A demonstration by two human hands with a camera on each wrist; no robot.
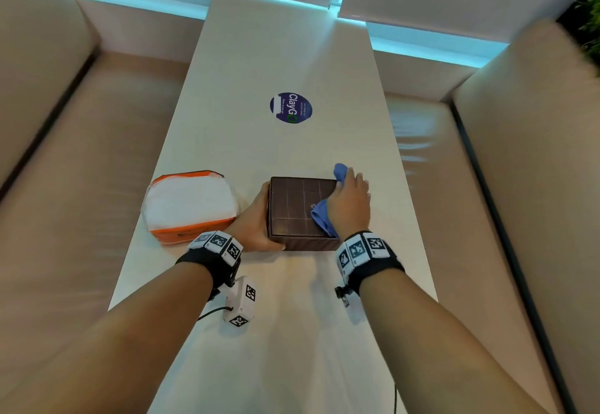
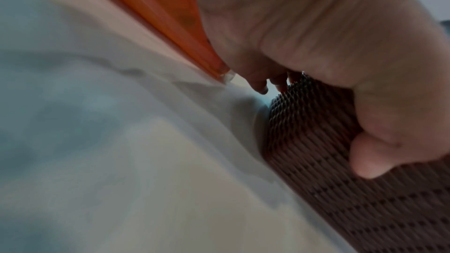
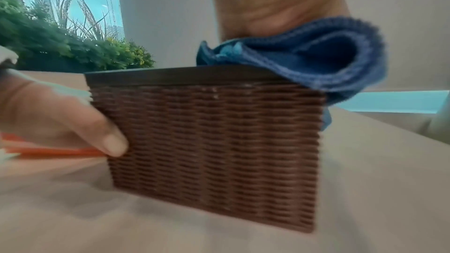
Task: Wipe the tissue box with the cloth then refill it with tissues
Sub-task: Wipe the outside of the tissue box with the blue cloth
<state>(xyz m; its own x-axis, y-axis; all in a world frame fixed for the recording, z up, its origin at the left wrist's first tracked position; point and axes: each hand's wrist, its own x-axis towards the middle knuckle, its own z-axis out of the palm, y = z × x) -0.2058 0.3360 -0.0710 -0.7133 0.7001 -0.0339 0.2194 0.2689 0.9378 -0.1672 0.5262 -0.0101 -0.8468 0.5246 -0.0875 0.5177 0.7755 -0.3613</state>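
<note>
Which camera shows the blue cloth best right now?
Right wrist view: the blue cloth is close up, draped over the top edge of the tissue box. The head view shows only its ends poking from under the right hand. The left wrist view misses it.

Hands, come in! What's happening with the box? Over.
Left hand grips tissue box side. Right hand presses blue cloth on top. Tissue pack lies left of box.
</note>
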